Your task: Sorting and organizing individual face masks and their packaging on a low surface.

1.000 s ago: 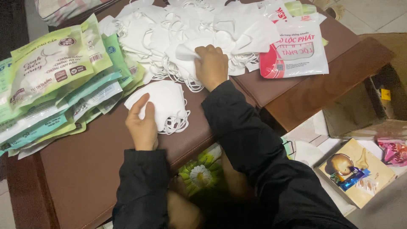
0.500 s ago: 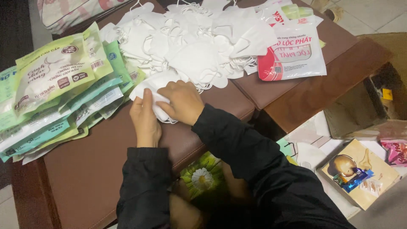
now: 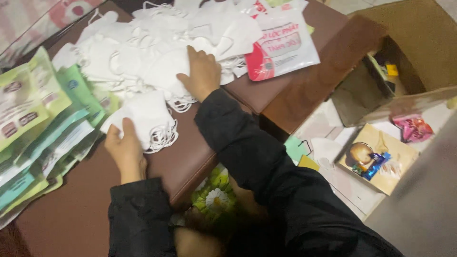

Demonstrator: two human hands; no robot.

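Gathering white masks into a small stack is the step in hand, as far as the scene lets one judge: the left hand is gripping the near edge of that stack, thumb on top and fingers under it, and is keeping it pressed on the brown tabletop, while the right hand is lying flat, fingers spread, on the big loose pile just beyond, its grip closing on nothing, only pressing on one mask. The next move probably calls for pinching a single mask free of the pile without dragging its neighbours along (the ear loops are tangling together at the pile's near edge), then laying it squarely on the stack. The stack is sitting near the tabletop's front edge, between the pile and a fan of green and teal packets on the left, touching neither hand's sleeve. The masks are looking soft, folded flat and plain white, with thin elastic loops spilling out at the stack's right side. A red-and-white bag is lying at the pile's right end, and an open cardboard box is standing on the floor beyond the tabletop.
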